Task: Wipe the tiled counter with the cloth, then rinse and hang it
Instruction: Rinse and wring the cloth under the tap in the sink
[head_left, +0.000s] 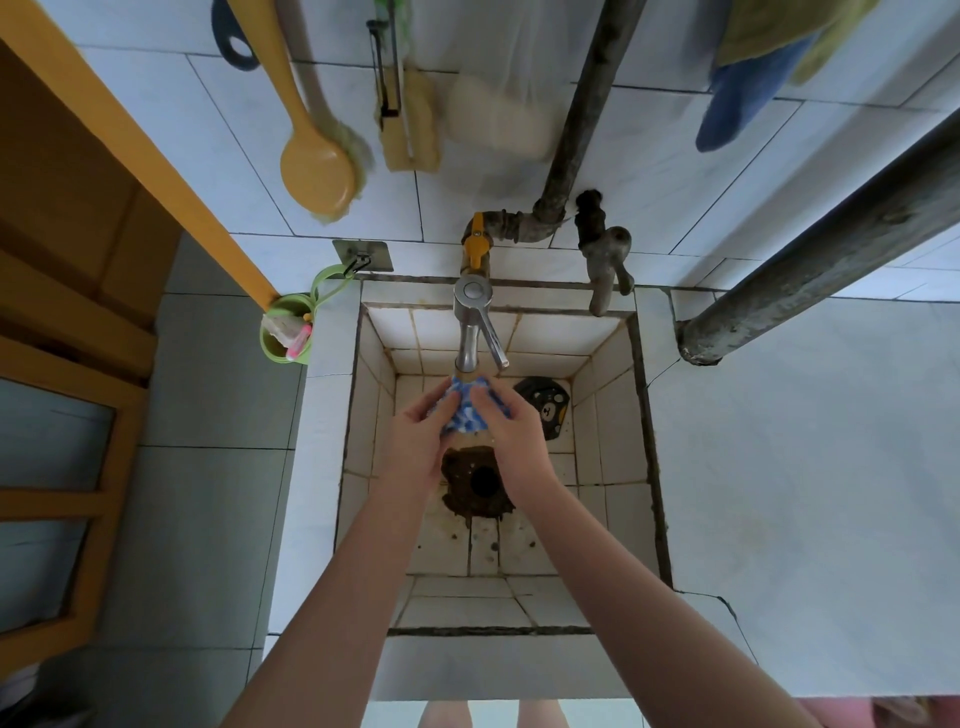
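A blue-and-white patterned cloth (466, 410) is bunched up directly under the spout of the steel tap (469, 332), over the tiled sink basin (608, 410). My left hand (423, 434) grips its left side and my right hand (511, 431) grips its right side, fingers curled round the fabric. Most of the cloth is hidden between my hands. The tiled counter (805, 467) stretches to the right of the sink.
The rusty drain hole (483, 480) lies below my hands, with a black bear-face drain cover (543, 408) at the basin's back right. A second old tap (605, 260), a yellow valve (477, 244), a wall hook (361, 260), a green cup (285, 332), hanging brushes and towels (748, 88), thick pipe (810, 260).
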